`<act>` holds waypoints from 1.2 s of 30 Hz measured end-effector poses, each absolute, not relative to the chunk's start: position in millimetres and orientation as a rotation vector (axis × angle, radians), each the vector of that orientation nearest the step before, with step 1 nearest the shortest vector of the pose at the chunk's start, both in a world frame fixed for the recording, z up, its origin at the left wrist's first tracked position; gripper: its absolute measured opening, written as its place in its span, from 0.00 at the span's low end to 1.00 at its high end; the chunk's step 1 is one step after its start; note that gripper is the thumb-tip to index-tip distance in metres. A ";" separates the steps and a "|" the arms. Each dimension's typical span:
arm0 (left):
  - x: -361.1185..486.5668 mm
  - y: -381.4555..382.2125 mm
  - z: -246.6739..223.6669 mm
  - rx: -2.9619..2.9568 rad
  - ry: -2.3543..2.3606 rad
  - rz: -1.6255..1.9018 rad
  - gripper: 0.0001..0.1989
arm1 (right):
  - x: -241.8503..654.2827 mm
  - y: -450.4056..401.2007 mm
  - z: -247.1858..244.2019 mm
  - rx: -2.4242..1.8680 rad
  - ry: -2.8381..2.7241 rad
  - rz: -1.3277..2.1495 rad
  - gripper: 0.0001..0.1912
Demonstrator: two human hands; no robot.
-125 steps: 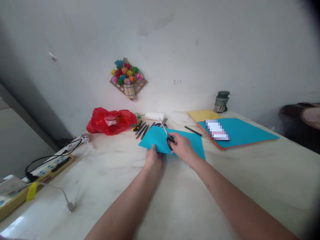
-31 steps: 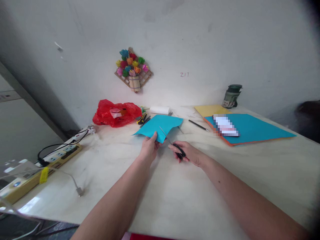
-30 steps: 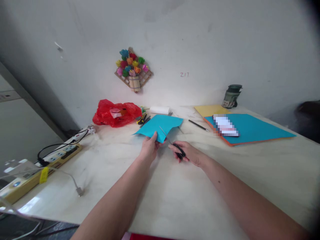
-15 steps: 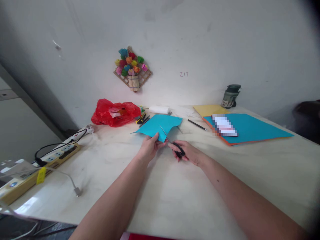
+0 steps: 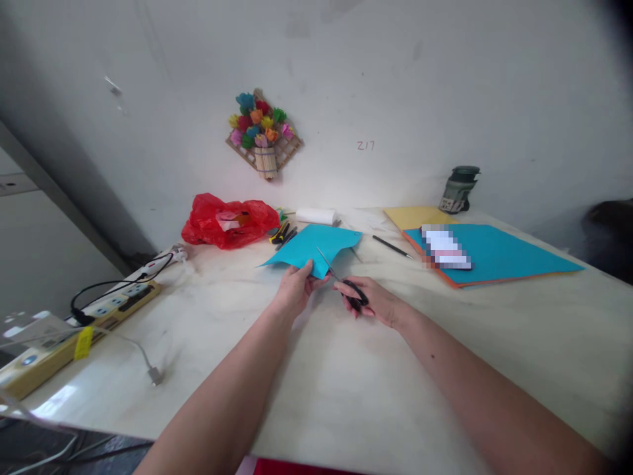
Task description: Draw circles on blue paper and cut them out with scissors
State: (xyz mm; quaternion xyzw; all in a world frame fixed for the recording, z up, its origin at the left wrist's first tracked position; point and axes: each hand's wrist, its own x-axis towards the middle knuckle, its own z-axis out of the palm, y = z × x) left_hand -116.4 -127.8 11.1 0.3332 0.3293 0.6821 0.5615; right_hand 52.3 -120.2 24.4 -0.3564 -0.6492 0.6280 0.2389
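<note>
My left hand pinches the near edge of a blue sheet of paper, thumb on top. The sheet is held a little above the table, its left corner sticking out and its right side bent. In my right hand is a pair of scissors with black handles, my fingers wrapped round them. One thin blade lies over the paper's near right part; the other blade is mostly hidden. The two hands are close together, just in front of the sheet.
Behind the sheet lie a red plastic bag, yellow-black pliers and a white roll. A black pen is to the right, then stacked coloured paper bearing a phone and a green bottle. A power strip sits left.
The view has shifted very slightly. Both hands, the paper and the scissors stay in nearly the same place.
</note>
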 end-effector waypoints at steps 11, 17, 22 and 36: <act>-113.8 -130.5 12.8 0.754 0.793 1.637 0.06 | 50.4 -121.9 24.6 -0.962 -1.754 1.748 0.20; -113.7 -130.6 13.6 0.736 0.799 1.634 0.06 | 49.3 -123.7 25.2 -0.965 -1.746 1.747 0.19; -113.4 -131.4 14.8 0.733 0.808 1.624 0.05 | 48.9 -124.2 24.7 -0.970 -1.732 1.740 0.18; -114.0 -130.2 13.2 0.725 0.777 1.638 0.06 | 48.1 -120.4 18.2 -0.916 -1.752 1.726 0.19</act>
